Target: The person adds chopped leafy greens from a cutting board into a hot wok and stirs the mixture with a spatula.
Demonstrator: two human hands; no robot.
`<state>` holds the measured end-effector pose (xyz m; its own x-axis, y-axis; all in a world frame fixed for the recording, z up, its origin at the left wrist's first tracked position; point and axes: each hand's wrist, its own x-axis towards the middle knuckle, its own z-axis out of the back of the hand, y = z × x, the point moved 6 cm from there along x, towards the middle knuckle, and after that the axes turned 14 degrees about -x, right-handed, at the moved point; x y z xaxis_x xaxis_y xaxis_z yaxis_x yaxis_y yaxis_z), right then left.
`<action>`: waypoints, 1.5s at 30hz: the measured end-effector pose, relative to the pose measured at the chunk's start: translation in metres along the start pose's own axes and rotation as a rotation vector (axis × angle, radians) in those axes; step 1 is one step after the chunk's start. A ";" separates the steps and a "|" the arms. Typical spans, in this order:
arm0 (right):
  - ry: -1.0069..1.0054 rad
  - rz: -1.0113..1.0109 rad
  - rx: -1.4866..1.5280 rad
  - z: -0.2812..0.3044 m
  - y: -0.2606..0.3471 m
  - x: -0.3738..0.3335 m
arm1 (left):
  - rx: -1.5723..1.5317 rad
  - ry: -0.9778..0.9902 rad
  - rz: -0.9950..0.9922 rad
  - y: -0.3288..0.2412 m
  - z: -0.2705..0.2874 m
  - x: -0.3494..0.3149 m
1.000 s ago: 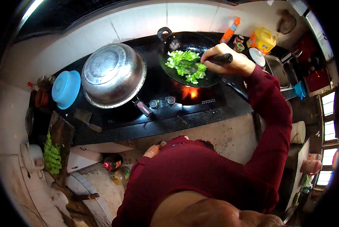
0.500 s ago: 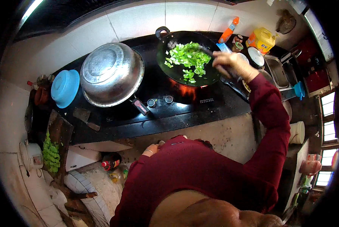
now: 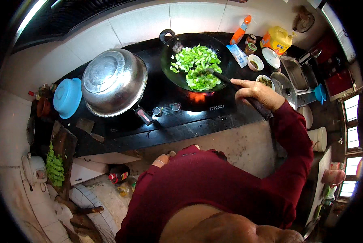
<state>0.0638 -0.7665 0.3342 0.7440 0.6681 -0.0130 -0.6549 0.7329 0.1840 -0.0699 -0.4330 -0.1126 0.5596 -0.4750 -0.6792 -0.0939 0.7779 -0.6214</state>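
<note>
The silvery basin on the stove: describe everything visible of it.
The silvery basin is shiny, metal-looking, round, upside down over the black stove, left of the wok, its ringed base upward. A dark handle juts out by its rim; what supports it is hidden. Neither the left hand nor the right hand touches it.

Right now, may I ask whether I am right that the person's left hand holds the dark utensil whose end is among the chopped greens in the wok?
Not quite: the head view shows the right hand holding the dark utensil, whose end is indeed among the chopped greens in the wok.
</note>
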 end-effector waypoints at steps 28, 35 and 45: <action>0.140 -0.779 0.658 -0.095 -0.159 -0.056 | 0.043 0.009 0.126 -0.038 -0.031 0.001; 0.130 -0.835 1.248 -0.145 -0.152 -0.091 | -0.015 -0.005 0.131 -0.076 -0.022 -0.014; 0.143 -0.809 1.163 -0.125 -0.151 -0.082 | 0.044 -0.061 0.147 -0.081 -0.034 -0.015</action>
<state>0.0855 -0.9157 0.1843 0.7893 0.1811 -0.5867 0.4694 0.4381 0.7667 -0.0989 -0.5031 -0.0650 0.5912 -0.3297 -0.7361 -0.1431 0.8552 -0.4981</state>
